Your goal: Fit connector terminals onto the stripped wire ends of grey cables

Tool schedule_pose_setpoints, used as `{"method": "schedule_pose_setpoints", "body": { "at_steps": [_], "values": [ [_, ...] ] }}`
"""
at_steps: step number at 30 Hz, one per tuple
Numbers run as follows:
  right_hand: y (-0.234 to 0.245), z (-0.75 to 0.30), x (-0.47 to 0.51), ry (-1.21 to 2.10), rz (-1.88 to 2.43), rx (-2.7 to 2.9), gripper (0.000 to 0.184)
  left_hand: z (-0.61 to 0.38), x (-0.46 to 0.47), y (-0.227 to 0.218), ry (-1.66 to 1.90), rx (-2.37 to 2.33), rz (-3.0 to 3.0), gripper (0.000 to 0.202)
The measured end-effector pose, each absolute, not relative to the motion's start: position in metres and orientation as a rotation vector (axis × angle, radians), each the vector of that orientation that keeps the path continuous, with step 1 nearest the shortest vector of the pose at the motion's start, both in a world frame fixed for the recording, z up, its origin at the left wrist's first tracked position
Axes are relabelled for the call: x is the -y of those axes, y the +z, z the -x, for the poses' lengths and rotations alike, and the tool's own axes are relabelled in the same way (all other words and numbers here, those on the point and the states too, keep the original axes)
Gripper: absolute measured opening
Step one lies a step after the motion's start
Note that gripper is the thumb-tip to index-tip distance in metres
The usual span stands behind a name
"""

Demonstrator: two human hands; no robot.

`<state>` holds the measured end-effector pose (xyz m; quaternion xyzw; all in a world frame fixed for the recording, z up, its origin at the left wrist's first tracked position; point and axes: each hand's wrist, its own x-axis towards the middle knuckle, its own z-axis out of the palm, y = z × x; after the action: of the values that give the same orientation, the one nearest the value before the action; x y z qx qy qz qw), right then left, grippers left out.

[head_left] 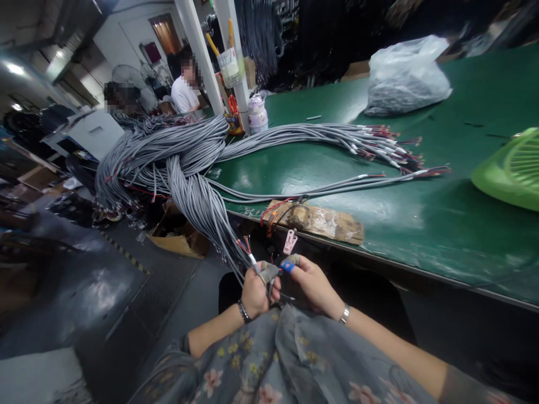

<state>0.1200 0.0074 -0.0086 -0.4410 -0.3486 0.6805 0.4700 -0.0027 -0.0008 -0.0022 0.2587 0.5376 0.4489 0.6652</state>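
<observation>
Cables point(202, 140) lie on the table point(425, 241); the bag point(406, 78) stands behind their ends point(387, 145), the board point(332, 221) before them at the near edge.

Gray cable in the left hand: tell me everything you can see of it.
The gray cable is slim and round, with a smooth, plastic-looking sheath. Near its upper end sits a white band; beyond that, thin bare-looking wires fan out, reddish and dark ones among them. The end tilts up and toward the picture's left, out of the left hand, which is closed around it. How it runs inside the grip is hidden, and whether it touches the bundle behind I cannot tell.
</observation>
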Motion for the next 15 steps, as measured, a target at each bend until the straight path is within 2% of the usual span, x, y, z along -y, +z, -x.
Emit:
{"method": "schedule_pose_setpoints", "body": {
  "at_steps": [3,7,12,15],
  "values": [
    [-0.004,-0.127,-0.014,1.632,1.083,0.635,0.034,0.006,-0.002,0.000,1.021,-1.147,-0.518,0.041],
    [-0.009,-0.138,-0.026,1.737,1.016,0.476,0.043,0.014,-0.008,0.005,0.850,-0.969,-0.482,0.038],
    [-0.008,-0.141,-0.045,1.876,0.906,0.662,0.049,0.018,-0.021,0.008,0.684,-0.701,-0.440,0.027],
    [-0.003,-0.136,-0.050,1.770,0.906,0.806,0.051,0.019,-0.027,0.006,0.621,-0.598,-0.396,0.016]
  ]
}}
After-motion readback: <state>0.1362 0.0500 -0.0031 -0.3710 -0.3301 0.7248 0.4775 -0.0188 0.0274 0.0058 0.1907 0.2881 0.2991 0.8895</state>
